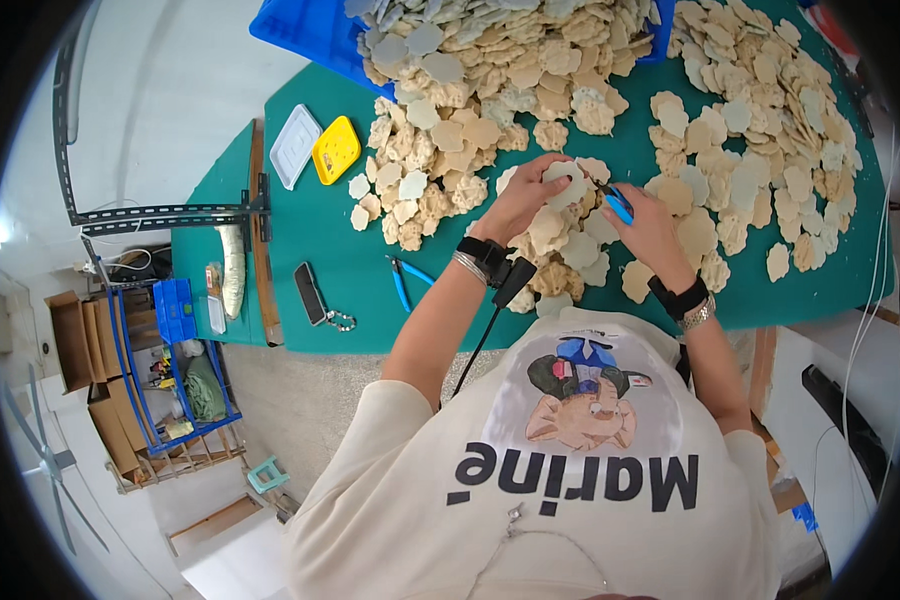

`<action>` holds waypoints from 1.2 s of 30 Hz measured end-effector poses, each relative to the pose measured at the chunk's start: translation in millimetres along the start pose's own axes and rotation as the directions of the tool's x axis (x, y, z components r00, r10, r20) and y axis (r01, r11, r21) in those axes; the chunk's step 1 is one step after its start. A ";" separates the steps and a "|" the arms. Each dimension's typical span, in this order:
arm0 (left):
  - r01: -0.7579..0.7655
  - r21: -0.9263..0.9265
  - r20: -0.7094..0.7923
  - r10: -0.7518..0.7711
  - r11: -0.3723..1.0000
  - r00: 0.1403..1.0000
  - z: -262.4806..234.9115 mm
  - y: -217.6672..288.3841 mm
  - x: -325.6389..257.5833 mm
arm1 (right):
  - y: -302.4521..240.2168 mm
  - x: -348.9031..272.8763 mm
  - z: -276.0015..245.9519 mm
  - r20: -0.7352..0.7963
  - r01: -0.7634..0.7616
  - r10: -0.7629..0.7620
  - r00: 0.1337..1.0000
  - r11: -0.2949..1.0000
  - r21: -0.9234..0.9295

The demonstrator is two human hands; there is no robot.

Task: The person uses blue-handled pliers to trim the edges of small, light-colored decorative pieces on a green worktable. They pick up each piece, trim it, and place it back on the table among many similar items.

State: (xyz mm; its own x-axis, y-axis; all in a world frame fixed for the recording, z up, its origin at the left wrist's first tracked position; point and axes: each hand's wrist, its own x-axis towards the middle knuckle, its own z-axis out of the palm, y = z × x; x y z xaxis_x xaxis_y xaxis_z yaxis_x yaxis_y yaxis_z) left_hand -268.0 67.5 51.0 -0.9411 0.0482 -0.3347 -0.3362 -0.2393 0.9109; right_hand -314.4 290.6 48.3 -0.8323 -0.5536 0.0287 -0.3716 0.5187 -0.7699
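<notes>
Near the middle of the green table, my left hand [523, 200] is closed on a pale, flat piece with a scalloped edge [567, 186], thumb on top. My right hand [648, 228] is wrapped round blue-handled nippers [620, 206], whose dark jaws point at the edge of that piece. Under and around both hands lie loose cream and greyish pieces [550, 232] of the same shape, some with a bumpy face up. A second blue-handled hand tool [402, 282] rests on the table beside my left forearm.
A blue bin [315, 42] at the back spills a heap of these pieces. Another big pile [745, 195] covers the right side. To the left lie a yellow tray [337, 150], a white tray [295, 146] and a phone [310, 292] with a beaded strap.
</notes>
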 end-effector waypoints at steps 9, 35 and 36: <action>-0.005 0.178 0.016 0.002 0.984 1.000 19.6 -2.9 -26.0 | -14.0 -15.9 -2.5 0.055 0.012 -0.008 0.998 0.997 -0.076; -0.235 0.961 0.183 0.298 0.149 0.937 12.5 17.3 62.7 | 23.9 -5.6 -5.2 -0.156 -0.272 0.270 0.950 0.962 0.011; -0.259 0.964 0.261 0.441 -0.067 0.859 14.0 17.0 74.4 | 27.3 -4.3 -8.2 -0.165 -0.279 0.278 0.946 0.960 0.016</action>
State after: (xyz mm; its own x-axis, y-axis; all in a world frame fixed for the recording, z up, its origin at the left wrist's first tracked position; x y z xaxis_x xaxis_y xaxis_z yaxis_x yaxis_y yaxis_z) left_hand -344.2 80.7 44.9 -0.9658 0.1890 0.1776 0.2310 0.9381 0.2581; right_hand -324.3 312.6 32.4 -0.9589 -0.2719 -0.0814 -0.1178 0.6420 -0.7576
